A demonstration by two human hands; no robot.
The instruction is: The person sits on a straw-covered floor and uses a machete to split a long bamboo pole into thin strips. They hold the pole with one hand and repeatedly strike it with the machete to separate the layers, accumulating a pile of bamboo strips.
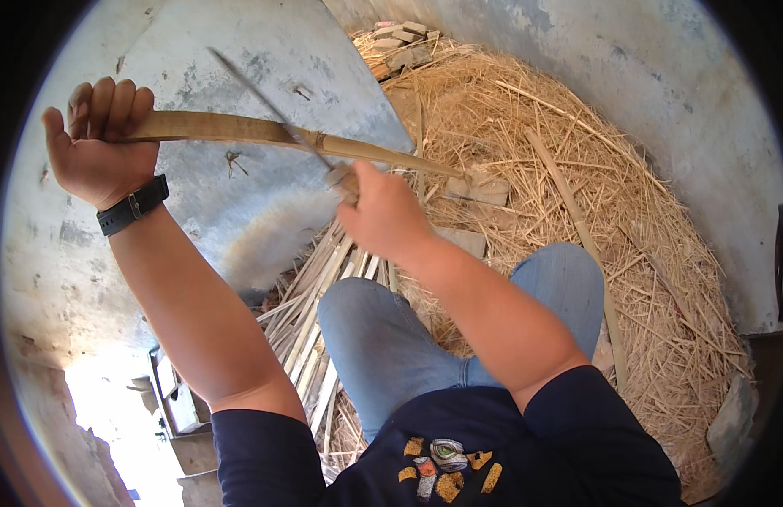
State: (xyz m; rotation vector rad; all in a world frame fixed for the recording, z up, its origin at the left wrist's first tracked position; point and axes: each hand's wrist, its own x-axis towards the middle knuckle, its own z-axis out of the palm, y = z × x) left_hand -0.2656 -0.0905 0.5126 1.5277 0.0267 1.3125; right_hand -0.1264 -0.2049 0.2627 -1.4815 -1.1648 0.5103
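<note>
My left hand (108,144) is raised at the left, its fingers curled over the upper end of a long bamboo strip (214,127). The strip slants down to the right, and its far end meets a brick (480,188) lying on the straw. My right hand (387,211) is closed round the wooden handle of a long knife (265,101). The blade, blurred along its length, points up and left and crosses the bamboo strip near its middle. Whether the edge touches the strip I cannot tell.
Straw and thin shavings (518,101) cover the floor. A bundle of split bamboo strips (311,329) lies beside my left knee. Another long bamboo piece (569,198) runs past my right knee. Bricks are stacked (404,42) at the back; a worn plaster wall (231,51) stands at the left.
</note>
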